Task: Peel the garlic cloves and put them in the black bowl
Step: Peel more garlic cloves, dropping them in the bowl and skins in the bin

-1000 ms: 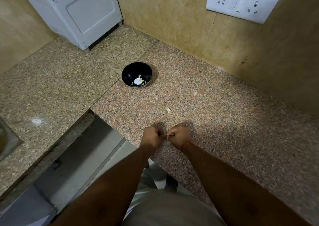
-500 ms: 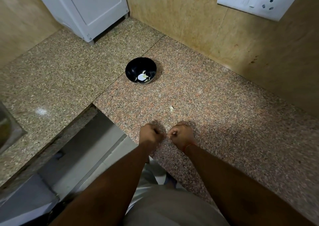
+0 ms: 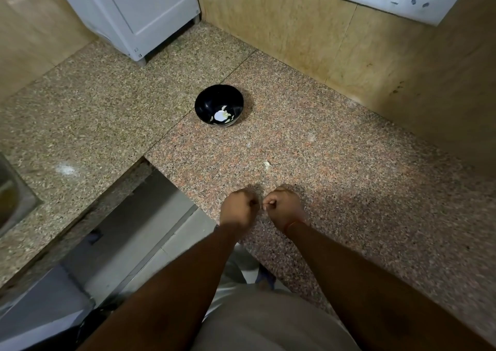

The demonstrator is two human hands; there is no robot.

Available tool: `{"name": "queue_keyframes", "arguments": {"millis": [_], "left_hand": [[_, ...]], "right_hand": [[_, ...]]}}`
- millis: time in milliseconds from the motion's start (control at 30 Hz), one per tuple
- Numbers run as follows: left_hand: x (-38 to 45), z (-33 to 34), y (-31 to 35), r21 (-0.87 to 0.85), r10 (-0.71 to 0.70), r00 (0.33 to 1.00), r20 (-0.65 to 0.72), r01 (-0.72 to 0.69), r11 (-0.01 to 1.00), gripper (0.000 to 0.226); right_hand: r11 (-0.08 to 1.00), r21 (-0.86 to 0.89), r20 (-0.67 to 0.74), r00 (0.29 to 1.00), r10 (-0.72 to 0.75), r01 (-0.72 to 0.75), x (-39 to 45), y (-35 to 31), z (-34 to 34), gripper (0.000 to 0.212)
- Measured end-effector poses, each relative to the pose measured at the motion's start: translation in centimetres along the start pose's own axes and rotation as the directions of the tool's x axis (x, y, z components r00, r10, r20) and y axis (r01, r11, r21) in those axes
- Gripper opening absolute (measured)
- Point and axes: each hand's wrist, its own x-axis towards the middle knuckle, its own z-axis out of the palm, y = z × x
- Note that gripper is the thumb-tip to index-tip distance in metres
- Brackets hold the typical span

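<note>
Head view shows both hands over the near edge of the granite desk (image 3: 335,163), knuckles up and almost touching. The left hand (image 3: 237,208) and right hand (image 3: 284,207) have fingers curled tight, pinching something very small between them; it is presumably a garlic clove, but it is too hidden to confirm. A red thread circles the right wrist. Both forearms run straight forward from the body, wrists level. The black bowl (image 3: 204,104) stands well apart, farther back on the desk, with pale pieces (image 3: 220,115) at its bottom. A pale scrap (image 3: 266,163) lies on the desk between bowl and hands. Judged handling: a clove is light, firm and smooth once bared, with thin brittle skin; grip the body, peel from the tip.
</note>
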Motion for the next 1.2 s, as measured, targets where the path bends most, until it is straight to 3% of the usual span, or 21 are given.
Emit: {"name": "queue_keyframes", "arguments": {"millis": [133, 267, 433, 633, 733, 933, 1000, 1100, 1200], "left_hand": [[0.3, 0.2, 0.2, -0.17, -0.08, 0.995, 0.058, 0.089, 0.982, 0.025], [0.7, 0.7, -0.4, -0.41, -0.261, 0.959, 0.112, 0.284, 0.867, 0.024], [1.0, 0.9, -0.9, -0.509, -0.357, 0.918, 0.173, 0.393, 0.766, 0.015], [1.4, 1.2, -1.3, -0.445, -0.312, 0.94, 0.136, 0.339, 0.829, 0.014], [1.2, 1.3, -1.2, -0.341, -0.181, 0.978, 0.103, 0.205, 0.917, 0.021], [0.0, 1.4, -0.5, -0.474, -0.138, 0.984, 0.11, 0.174, 0.863, 0.01], [-0.2, 1.6, -0.2, -0.569, -0.179, 0.97, 0.161, 0.24, 0.786, 0.019], [-0.6, 2.0, -0.2, -0.731, -0.257, 0.922, 0.289, 0.386, 0.563, 0.015], [-0.7, 2.4, -0.3, -0.816, -0.289, 0.892, 0.348, 0.44, 0.375, 0.017]], "right_hand": [[0.999, -0.029, 0.004, 1.0, 0.013, -0.012, -0.2, 0.6, -0.1, 0.022], [1.0, -0.012, -0.013, 1.0, 0.004, -0.004, -0.5, 1.0, 0.0, 0.02], [0.999, -0.03, -0.002, 1.0, -0.019, 0.019, -0.5, 1.3, 0.2, 0.018], [0.999, -0.011, 0.023, 0.999, -0.03, 0.03, 0.0, 1.6, 0.3, 0.017], [1.0, 0.009, 0.045, 0.999, -0.018, 0.017, -0.2, 1.4, -0.2, 0.017], [0.959, 0.261, 0.065, 0.993, 0.099, -0.112, -0.7, 1.3, -1.0, 0.015], [0.935, 0.327, 0.063, 0.991, 0.119, -0.134, -0.9, 1.1, -1.4, 0.016], [0.887, 0.432, 0.072, 0.986, 0.149, -0.166, -1.6, 0.8, -1.8, 0.015], [0.741, 0.585, 0.185, 0.944, 0.273, -0.329, -2.1, 0.3, -2.3, 0.009]]}}
